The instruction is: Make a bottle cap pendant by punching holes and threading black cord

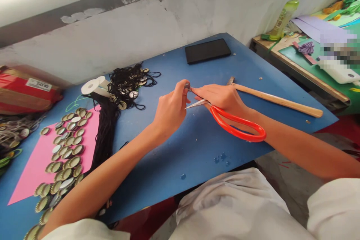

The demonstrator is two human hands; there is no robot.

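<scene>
My left hand is closed, pinching a small round metal piece that looks like a bottle cap, mostly hidden by the fingers. My right hand is closed round a pair of scissors with red handles. Their pointed blades stick out to the left below the fingers, and the right fingertips meet the small cap. Both hands are above the blue table. Left of them, many bottle caps lie mostly hollow side up on and around a pink sheet, beside a bundle of black cords.
A hammer lies right of my hands. At the back are a black tablet-like slab, tangled black cords with caps and a white spool. A red box stands left. Another table holds a yellow-green bottle.
</scene>
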